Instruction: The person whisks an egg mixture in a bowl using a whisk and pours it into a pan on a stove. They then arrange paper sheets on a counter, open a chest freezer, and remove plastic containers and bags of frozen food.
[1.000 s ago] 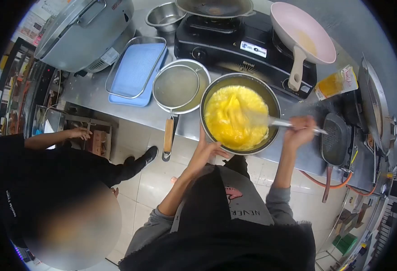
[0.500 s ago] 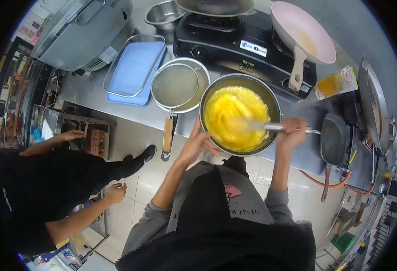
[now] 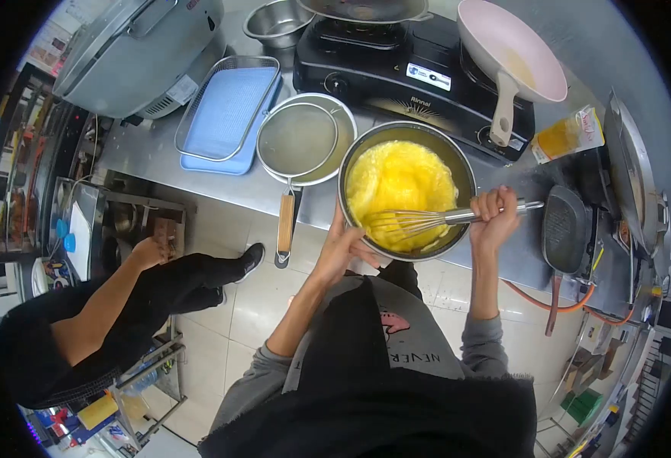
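A round dark-rimmed bowl is tilted at the counter's front edge, with frothy yellow liquid in it that looks like beaten egg. My left hand grips the bowl's lower left rim, thumb over the edge and fingers beneath. Wrapped round the metal handle of a balloon whisk is my right hand, at the bowl's right side. The whisk's wires dip into the yellow liquid near the lower part of the bowl.
Left of the bowl, a strainer rests over a pan. Behind stands a black gas stove with a pink pan. A blue tray, yellow pouch and square grill pan flank it. A co-worker is at the left.
The whisk has moved toward the lower side of the bowl and its wires show clearly now. My right hand has shifted slightly up. The co-worker has leaned and moved an arm.
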`<state>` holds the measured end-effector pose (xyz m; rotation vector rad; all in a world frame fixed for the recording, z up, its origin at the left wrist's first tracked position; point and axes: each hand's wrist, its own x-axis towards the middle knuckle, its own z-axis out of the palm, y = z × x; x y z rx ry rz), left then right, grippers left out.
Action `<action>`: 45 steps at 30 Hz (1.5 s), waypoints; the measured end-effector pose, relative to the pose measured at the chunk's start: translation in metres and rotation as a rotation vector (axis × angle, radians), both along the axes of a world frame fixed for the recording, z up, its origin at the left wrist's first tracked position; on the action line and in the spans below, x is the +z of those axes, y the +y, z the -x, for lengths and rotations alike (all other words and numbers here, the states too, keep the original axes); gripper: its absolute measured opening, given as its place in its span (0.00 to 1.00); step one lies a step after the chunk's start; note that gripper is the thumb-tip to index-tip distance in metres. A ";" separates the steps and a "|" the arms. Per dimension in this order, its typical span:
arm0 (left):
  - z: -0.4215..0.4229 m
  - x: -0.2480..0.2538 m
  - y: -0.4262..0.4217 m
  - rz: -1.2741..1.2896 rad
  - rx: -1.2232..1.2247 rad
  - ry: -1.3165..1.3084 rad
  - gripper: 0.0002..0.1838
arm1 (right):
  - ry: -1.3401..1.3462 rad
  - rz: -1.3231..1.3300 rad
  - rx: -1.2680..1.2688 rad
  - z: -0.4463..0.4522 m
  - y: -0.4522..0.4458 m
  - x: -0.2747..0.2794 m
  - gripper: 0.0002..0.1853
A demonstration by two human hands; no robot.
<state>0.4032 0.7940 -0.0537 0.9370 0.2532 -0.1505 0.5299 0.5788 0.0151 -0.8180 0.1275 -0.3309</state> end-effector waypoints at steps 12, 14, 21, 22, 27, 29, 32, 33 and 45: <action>-0.002 0.003 -0.010 0.140 0.000 0.003 0.41 | -0.162 -0.184 0.013 0.004 -0.008 0.016 0.14; -0.006 0.002 -0.009 0.097 0.013 -0.007 0.43 | 0.125 0.182 0.040 0.003 0.007 0.002 0.17; -0.005 0.005 -0.006 0.086 0.041 0.018 0.43 | -0.005 0.022 0.077 -0.007 -0.003 0.017 0.14; -0.006 0.004 -0.004 0.077 0.047 0.007 0.43 | 0.109 0.211 0.121 -0.007 0.004 0.022 0.14; -0.003 0.006 -0.005 0.088 0.049 0.039 0.42 | -0.078 0.039 0.302 0.002 0.008 0.043 0.13; 0.000 0.006 -0.004 0.045 0.044 0.031 0.42 | -0.045 0.199 0.380 -0.002 0.011 0.042 0.13; 0.003 0.001 -0.003 0.022 0.074 0.018 0.42 | -0.031 0.437 0.470 -0.008 0.012 0.058 0.14; 0.002 0.000 -0.003 0.038 0.087 0.006 0.42 | -0.122 0.509 0.482 -0.010 0.012 0.066 0.14; 0.000 0.005 -0.003 -0.007 0.051 0.035 0.41 | -0.349 0.268 0.509 -0.010 0.008 0.076 0.15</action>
